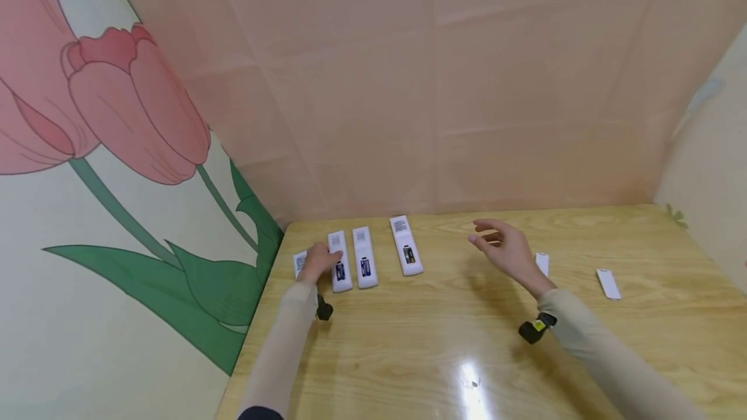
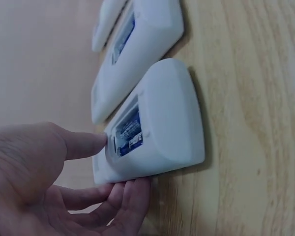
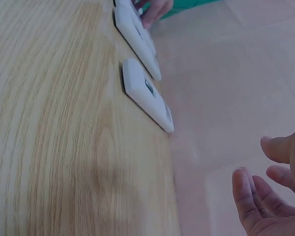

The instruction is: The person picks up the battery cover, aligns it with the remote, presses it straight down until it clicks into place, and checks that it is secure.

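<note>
My left hand [image 1: 318, 262] holds a white remote control [image 1: 345, 282] near the table's left end. In the left wrist view the thumb presses beside the uncovered battery compartment of this remote [image 2: 174, 118], with the fingers along its side. Blue batteries [image 2: 131, 130] sit inside. Partly behind that hand lies another white remote [image 1: 299, 258]; its lower part is hidden. To the right lie two more uncovered remotes, one with blue batteries [image 1: 365, 267], the other with a dark battery [image 1: 409, 254]. My right hand [image 1: 504, 251] hovers over the table, fingers loosely bent, holding nothing.
One small white cover [image 1: 543, 262] lies partly behind my right wrist. Another white cover [image 1: 609, 284] is farther right. The wooden table [image 1: 408, 342] meets a pink cloth backdrop [image 1: 379, 115] at the back and a tulip-printed panel [image 1: 140, 109] on the left.
</note>
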`<state>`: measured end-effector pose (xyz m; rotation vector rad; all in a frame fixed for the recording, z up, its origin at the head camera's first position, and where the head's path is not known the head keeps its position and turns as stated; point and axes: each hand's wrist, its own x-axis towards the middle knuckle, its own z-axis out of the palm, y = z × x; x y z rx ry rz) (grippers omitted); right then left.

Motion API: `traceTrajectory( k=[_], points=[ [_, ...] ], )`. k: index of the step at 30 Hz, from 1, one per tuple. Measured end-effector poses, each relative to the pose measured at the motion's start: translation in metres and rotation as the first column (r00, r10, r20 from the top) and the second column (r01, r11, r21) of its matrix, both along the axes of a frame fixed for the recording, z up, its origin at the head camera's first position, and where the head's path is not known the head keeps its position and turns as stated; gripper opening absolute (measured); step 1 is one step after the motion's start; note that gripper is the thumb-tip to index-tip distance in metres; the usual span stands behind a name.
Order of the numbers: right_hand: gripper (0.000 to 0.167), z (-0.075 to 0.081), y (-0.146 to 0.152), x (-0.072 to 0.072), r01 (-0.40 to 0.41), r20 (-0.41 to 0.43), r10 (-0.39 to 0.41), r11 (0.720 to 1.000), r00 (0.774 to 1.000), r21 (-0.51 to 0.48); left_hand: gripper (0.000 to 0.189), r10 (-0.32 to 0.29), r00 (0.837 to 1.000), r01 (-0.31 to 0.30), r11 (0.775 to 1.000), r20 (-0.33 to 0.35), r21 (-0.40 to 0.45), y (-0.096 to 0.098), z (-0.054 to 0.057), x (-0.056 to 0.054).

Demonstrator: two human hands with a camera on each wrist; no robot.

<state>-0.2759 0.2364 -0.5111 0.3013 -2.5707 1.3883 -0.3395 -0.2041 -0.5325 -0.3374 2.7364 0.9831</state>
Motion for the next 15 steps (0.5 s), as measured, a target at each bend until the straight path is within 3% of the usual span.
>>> traceTrajectory(
  k=[7, 15],
  points=[
    [0.047, -0.006, 0.009, 0.001, 0.0, -0.009, 0.0, 1.0, 1.0, 0.01, 0.046, 0.027, 0.999, -0.027, 0.999, 0.021, 0.034, -0.005, -0.001, -0.006],
    [0.045, -0.009, 0.019, 0.004, 0.011, -0.031, -0.01, 0.999, 0.999, 0.048, 0.028, 0.081, 0.996, -0.085, 0.992, 0.049, 0.097, -0.003, 0.003, -0.006]
  ],
)
